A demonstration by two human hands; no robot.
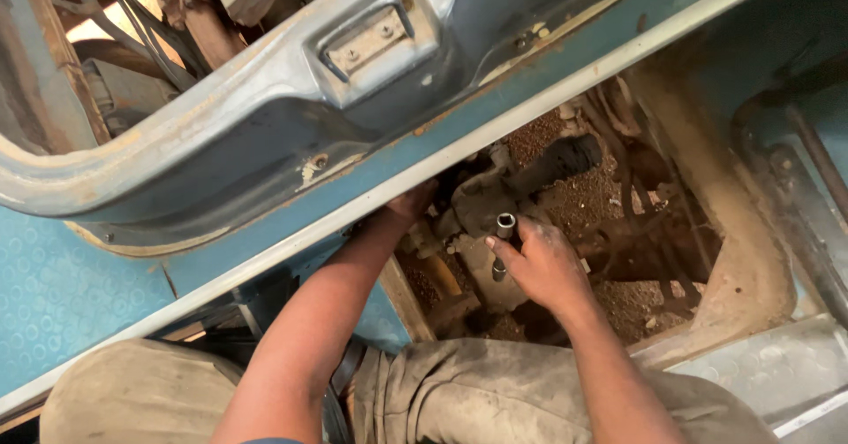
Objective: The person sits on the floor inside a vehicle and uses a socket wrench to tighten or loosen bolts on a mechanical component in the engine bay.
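Down at the floor opening, the right hand (546,267) grips a socket wrench (503,232) upright at its ten o'clock, seating it on the greasy metal assembly (495,198). Left hand (412,204) reaches under the blue panel (265,250) edge, its grip hidden, seemingly steadying the part.

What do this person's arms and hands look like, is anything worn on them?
Both forearms are bare, with no gloves, watch or rings that I can make out. The left hand and right hand look smudged with grime. A sliver of blue sleeve shows at the left upper arm. The trousers are dusty, grey-brown and stained.
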